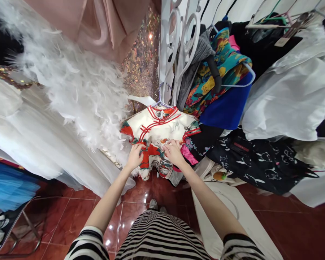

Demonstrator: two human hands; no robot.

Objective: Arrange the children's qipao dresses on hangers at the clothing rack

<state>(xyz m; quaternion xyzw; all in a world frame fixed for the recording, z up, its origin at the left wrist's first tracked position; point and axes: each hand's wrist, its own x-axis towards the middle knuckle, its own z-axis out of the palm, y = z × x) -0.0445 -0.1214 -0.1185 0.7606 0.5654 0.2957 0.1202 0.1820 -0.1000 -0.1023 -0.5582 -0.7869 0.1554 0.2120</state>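
Red-trimmed dress [157, 138] hung on its hanger [160, 103]; left hand [135, 156] and right hand [174, 151] touched it, fingers bent, whether pinching I couldn't tell.

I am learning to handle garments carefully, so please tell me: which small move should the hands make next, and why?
Probably smooth the hanging dress gently downward: the left hand and right hand both touch its front, and its hem looks wavy.

Matt cloth forms the dress [162, 127], smooth glossy tile the floor [141, 194].
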